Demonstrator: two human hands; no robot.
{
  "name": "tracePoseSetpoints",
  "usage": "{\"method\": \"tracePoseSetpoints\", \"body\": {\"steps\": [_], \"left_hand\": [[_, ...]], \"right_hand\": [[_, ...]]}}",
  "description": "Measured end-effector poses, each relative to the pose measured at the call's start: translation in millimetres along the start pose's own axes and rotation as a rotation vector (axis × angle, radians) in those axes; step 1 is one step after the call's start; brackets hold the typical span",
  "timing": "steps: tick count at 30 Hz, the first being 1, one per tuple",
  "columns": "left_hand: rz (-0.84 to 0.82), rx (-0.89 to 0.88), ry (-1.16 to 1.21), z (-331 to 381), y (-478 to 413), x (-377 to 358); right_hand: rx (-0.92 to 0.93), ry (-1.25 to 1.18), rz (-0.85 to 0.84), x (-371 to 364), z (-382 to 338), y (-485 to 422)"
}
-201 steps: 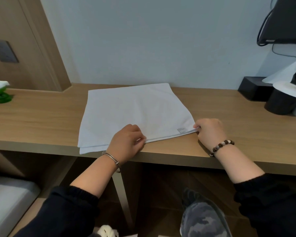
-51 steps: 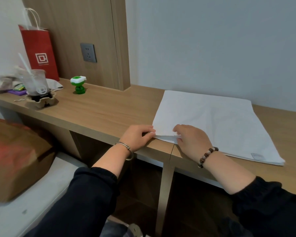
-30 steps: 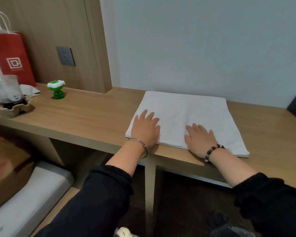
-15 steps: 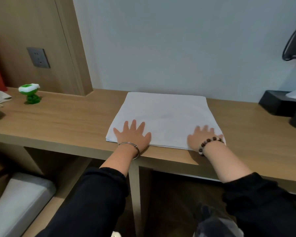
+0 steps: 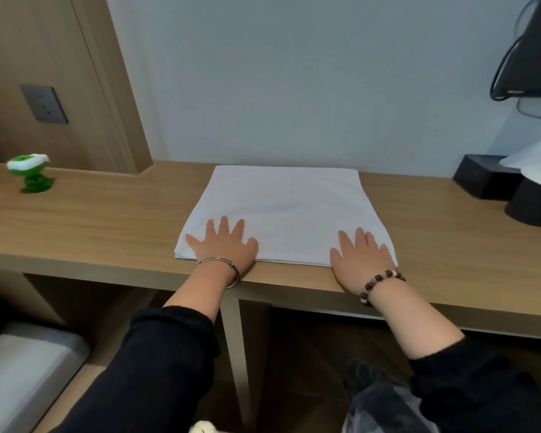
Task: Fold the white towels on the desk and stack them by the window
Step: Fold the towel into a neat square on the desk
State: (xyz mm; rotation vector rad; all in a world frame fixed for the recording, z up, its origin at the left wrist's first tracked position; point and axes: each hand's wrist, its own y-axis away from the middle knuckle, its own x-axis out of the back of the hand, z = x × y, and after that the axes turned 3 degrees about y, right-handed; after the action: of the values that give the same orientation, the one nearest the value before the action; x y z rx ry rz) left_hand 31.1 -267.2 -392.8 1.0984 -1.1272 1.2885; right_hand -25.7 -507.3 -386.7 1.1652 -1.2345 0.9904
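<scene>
Both hands are flat, fingers spread: left hand (image 5: 225,243) and right hand (image 5: 361,256) press the near corners of the folded white towel (image 5: 286,210) on the wooden desk (image 5: 107,220).

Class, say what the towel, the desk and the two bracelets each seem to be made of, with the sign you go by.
Towel: soft cloth, matte white; limp, layered edges. Desk: wood or wood-look laminate, satin; grain lines show. Left wrist's bracelet: probably metal; thin, shiny. Right wrist's bracelet: beads, perhaps wood; matte brown and pale.
</scene>
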Motion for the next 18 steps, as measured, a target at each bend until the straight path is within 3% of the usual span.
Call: {"method": "tracePoseSetpoints", "body": {"steps": [4, 7, 11, 15, 18], "left_hand": [[0.000, 0.003, -0.008, 4, 5, 4], [0.057, 0.042, 0.004, 8, 6, 13], [0.079, 0.078, -0.037, 20, -7, 22], [0.011, -0.057, 0.075, 41, -11, 9], [-0.088, -0.065, 0.005, 44, -12, -3]], "right_hand": [[-0.030, 0.036, -0.038, 14, -5, 8], [0.020, 0.205, 0.089, 32, -9, 9], [0.031, 0.103, 0.095, 57, -18, -8], [0.271, 0.011, 0.061, 57, -36, -46], [0.461, 0.017, -0.017, 38, -47, -75]]}}
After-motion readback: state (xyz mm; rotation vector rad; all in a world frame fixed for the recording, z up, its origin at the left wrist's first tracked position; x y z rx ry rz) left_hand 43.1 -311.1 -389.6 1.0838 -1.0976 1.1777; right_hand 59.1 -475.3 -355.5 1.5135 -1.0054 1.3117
